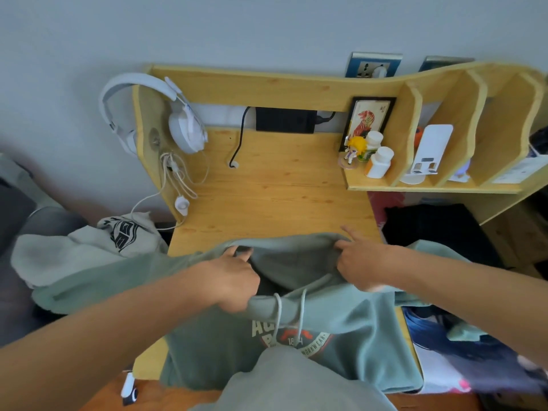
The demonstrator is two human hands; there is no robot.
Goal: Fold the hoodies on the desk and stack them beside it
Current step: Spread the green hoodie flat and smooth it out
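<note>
Gripping the hood of a green hoodie (341, 315), both hands sit at its far end, one on each side of the hood opening. Left hand (234, 280): fingers curled round the hood's left rim, thumb on top. Right hand (361, 262): pinches the right rim, with the index finger straight and pointing away over the counter (275, 188). Neither hand is free.

Hoodie position: laid chest-up on the near half of the counter, logo and drawstrings showing. Long axis runs from the person outward, hem at the near edge, hood toward the back wall. Left sleeve trails off the counter's left edge; right sleeve hangs off the right edge over dark clutter. Far half of the counter is bare wood.

Key relation: the hood lies directly between the hands and just beyond them, the body of the garment lies back toward the person. Hands are about level with each other; neither is clearly nearer. Judgement: the hood is being spread or flattened, and the next move turns on whether it goes forward flat or gets folded back over the chest along that axis.

A grey hoodie (89, 247) lies beside the counter on the left, off the surface. It looks loosely bunched rather than neatly folded, but I cannot tell for sure.

Task judged early: green hoodie not yet folded, sleeves still out.

Risk: hanging sleeves may drag the body sideways when lifted.
</note>
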